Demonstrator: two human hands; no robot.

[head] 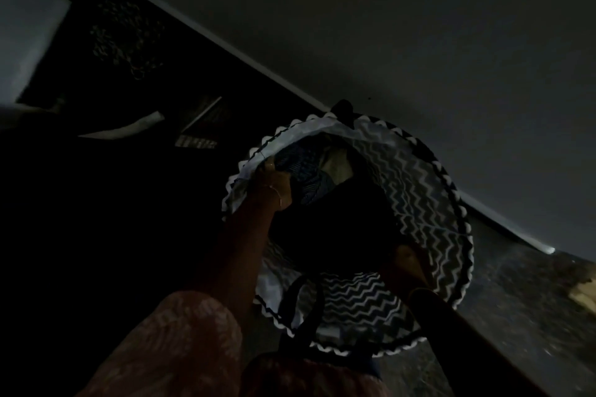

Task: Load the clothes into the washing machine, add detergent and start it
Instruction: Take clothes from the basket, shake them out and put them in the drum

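Dimly, left hand fingers curl over basket rim (right hand: cannot tell).

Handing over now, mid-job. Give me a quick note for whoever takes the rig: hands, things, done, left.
Left hand: at the laundry basket's far-left rim beside a blue patterned garment; grip unclear in the dark.
Right hand: grips the near-right rim.
The clothes are in the basket. No washing machine or detergent in view.
Done: nothing visible. Left: loading, detergent, start.
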